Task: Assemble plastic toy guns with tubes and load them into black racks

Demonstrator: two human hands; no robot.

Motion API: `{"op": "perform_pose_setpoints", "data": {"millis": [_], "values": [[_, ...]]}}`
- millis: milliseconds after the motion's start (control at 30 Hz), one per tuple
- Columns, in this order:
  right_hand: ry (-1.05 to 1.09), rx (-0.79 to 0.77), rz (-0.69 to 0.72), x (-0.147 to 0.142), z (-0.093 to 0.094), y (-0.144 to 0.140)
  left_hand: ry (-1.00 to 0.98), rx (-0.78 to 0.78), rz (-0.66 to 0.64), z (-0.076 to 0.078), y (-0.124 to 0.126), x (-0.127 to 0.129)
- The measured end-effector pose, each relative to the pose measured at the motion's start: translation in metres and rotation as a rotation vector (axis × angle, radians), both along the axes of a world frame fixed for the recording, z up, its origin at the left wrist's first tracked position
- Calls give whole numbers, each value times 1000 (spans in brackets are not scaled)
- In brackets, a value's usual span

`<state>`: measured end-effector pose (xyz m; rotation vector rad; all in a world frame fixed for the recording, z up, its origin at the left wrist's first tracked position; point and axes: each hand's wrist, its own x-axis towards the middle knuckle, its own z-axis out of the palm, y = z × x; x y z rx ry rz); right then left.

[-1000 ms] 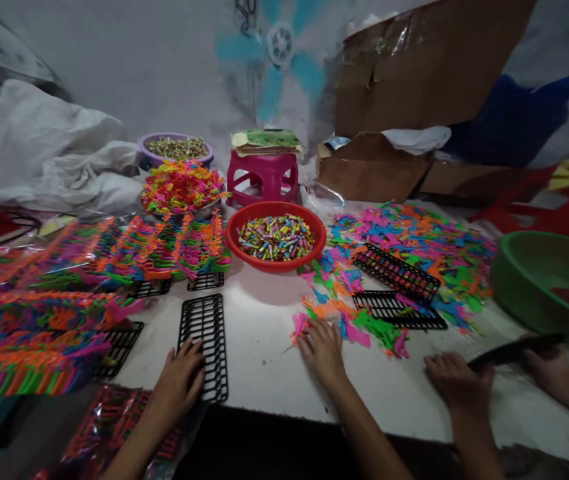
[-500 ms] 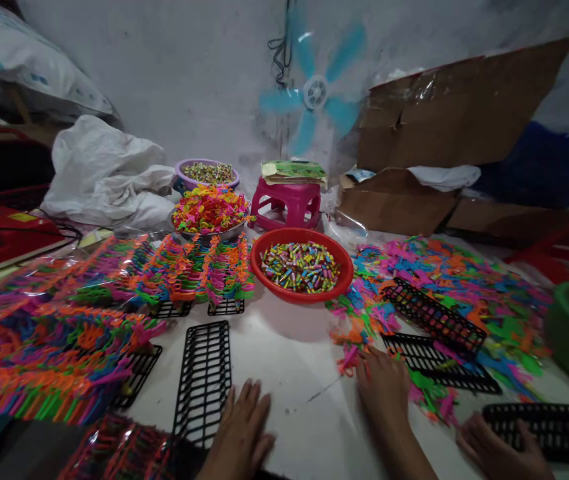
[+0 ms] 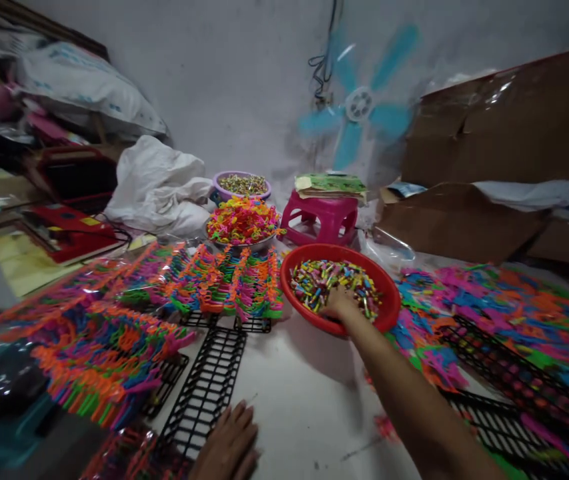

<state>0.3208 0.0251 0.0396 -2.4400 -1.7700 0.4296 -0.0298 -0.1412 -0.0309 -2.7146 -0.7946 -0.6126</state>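
Observation:
My left hand [image 3: 229, 443] lies open on the white table, fingers stretched out, at the near right edge of a black plastic rack [image 3: 204, 380]. My right hand [image 3: 340, 303] dips into a red bowl [image 3: 389, 313] full of small shiny multicoloured tube-like pieces [image 3: 309, 280]. Those pieces partly hide its fingertips, so I cannot see whether it grips any. Left of the bare rack stand rows of colourful plastic pieces [image 3: 99, 360] in similar racks. A spread of flat coloured plastic pieces [image 3: 509, 300] covers the table's right side.
Two black racks, one a long rack [image 3: 524, 373], lie among the right-hand pieces. Behind the red bowl are a pink stool [image 3: 321, 217], a metal bowl of bright pieces [image 3: 244, 220] and a purple basin [image 3: 241, 187]. A blue-bladed fan [image 3: 359, 107] and cardboard boxes [image 3: 464, 220] stand farther back.
My right hand has moved from the table beside the coloured pieces up into the red bowl. The view has swung left; another hand at the far right is out of view.

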Motion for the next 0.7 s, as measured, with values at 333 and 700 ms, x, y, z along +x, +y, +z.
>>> {"op": "perform_pose_setpoints", "data": {"millis": [333,700], "values": [[202,502,-39,17,27,-28,-224,-508,-155,15,-27,83],[1000,566,-51,-89,-62,-217,-183,-432,117,-5,-45,113]]}}
